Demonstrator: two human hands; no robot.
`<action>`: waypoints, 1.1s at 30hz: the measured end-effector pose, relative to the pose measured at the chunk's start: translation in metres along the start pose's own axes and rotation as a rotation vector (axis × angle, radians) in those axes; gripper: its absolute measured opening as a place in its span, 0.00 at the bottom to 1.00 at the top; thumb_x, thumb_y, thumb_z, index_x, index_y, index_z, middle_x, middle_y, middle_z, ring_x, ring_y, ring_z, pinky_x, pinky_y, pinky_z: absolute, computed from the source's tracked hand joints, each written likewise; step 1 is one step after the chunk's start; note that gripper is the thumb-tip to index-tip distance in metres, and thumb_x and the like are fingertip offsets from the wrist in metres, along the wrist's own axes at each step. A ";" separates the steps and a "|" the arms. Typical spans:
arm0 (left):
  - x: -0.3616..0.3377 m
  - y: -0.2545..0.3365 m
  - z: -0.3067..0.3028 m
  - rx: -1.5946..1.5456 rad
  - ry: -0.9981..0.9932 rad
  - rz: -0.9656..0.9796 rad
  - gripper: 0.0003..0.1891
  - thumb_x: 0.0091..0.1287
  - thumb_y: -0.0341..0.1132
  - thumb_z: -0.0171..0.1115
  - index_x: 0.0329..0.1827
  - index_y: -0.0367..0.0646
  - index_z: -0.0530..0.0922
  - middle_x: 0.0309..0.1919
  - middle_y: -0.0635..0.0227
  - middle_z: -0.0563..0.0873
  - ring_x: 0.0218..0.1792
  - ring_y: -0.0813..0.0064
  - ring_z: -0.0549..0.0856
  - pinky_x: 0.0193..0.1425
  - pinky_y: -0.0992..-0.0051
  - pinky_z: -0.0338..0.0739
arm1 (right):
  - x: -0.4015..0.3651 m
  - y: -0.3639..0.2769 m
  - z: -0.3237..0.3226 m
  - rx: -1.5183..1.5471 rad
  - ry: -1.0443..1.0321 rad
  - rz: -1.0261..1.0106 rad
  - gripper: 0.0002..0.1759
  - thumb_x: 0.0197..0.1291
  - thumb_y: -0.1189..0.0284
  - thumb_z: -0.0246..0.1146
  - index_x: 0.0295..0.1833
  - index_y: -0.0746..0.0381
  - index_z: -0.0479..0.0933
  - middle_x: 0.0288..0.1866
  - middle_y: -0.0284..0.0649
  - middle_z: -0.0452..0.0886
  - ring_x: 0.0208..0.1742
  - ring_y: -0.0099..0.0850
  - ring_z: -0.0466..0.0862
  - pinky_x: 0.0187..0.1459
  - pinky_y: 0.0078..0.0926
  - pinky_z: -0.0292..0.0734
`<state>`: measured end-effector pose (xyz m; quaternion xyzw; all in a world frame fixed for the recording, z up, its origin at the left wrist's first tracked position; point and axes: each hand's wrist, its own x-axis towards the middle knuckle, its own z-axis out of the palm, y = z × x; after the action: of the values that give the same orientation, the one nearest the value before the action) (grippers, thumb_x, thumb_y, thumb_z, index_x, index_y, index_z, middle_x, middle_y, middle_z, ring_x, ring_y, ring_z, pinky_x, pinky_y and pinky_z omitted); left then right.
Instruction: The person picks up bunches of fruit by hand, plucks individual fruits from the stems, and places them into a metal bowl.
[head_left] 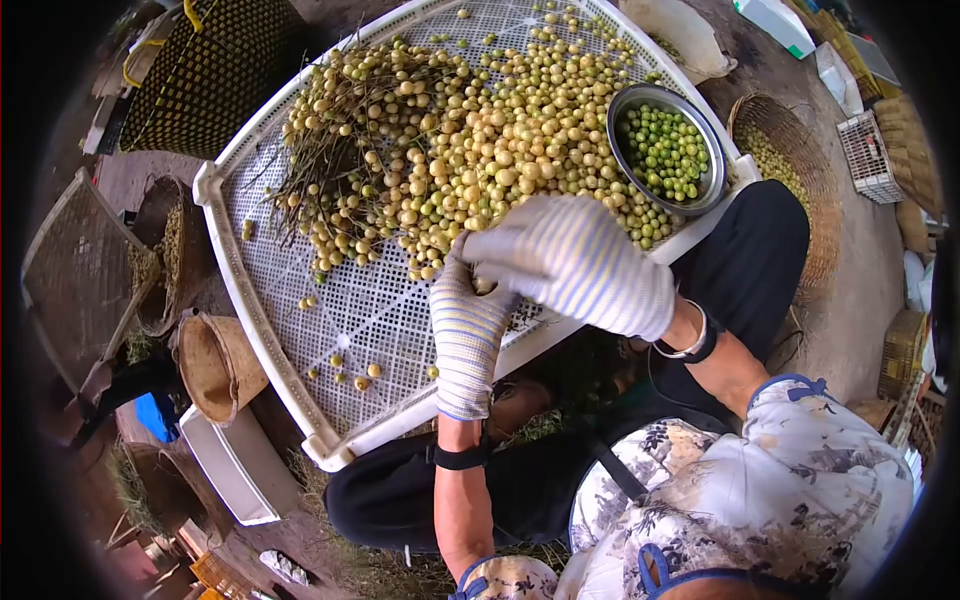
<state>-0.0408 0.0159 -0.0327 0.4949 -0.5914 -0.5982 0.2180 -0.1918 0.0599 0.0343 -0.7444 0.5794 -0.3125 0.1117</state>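
Observation:
My left hand (pixel 466 325), in a striped knit glove, is held over the near edge of a white plastic mesh tray (pixel 310 345). Its fingers are curled in; whatever they grip, if anything, is hidden. Across them reaches my right hand (pixel 585 262), gloved alike, its fingertips blurred by motion close to the left thumb. Just beyond both hands lies a spread of small round yellow-green fruits (pixel 510 150). Thin brown stalks with fruits on them (pixel 350 140) are heaped at the tray's left. A metal bowl (pixel 712 188) of greener fruits stands at the right.
Right of the tray is a wicker basket (pixel 815 215) holding more fruits. A black-and-yellow woven basket (pixel 200 90) stands at the far left. Nearer on the left are a tan bucket (pixel 222 368) and a white bin (pixel 240 465). The tray's near edge adjoins my knees.

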 end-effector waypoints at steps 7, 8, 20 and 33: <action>-0.001 -0.005 0.012 -0.381 0.074 0.086 0.46 0.55 0.16 0.67 0.77 0.31 0.53 0.56 0.52 0.82 0.52 0.73 0.83 0.54 0.75 0.82 | -0.013 -0.004 0.002 0.059 -0.053 0.223 0.13 0.56 0.61 0.69 0.40 0.58 0.80 0.32 0.40 0.84 0.36 0.41 0.85 0.40 0.39 0.78; -0.010 -0.001 0.013 -0.380 0.036 0.014 0.42 0.60 0.13 0.63 0.78 0.37 0.56 0.58 0.56 0.80 0.53 0.71 0.81 0.58 0.75 0.81 | -0.013 -0.003 0.016 0.072 -0.059 0.229 0.14 0.56 0.61 0.69 0.41 0.58 0.80 0.34 0.41 0.85 0.36 0.42 0.85 0.40 0.39 0.78; 0.002 -0.008 0.014 -0.835 0.119 -0.314 0.24 0.70 0.40 0.64 0.65 0.38 0.74 0.38 0.64 0.84 0.37 0.72 0.83 0.45 0.72 0.82 | -0.017 0.015 0.039 0.419 -0.204 0.408 0.13 0.57 0.69 0.67 0.45 0.64 0.82 0.33 0.43 0.85 0.31 0.31 0.84 0.38 0.28 0.79; -0.053 0.041 -0.013 -0.156 -0.320 0.032 0.18 0.75 0.38 0.59 0.61 0.33 0.77 0.34 0.74 0.81 0.37 0.86 0.76 0.43 0.82 0.72 | -0.002 0.063 0.006 1.056 -0.309 0.369 0.31 0.67 0.43 0.56 0.58 0.59 0.78 0.44 0.29 0.81 0.38 0.17 0.79 0.38 0.14 0.76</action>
<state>-0.0210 0.0457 0.0255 0.3654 -0.5783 -0.7097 0.1683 -0.2384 0.0409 -0.0047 -0.5113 0.4424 -0.4223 0.6038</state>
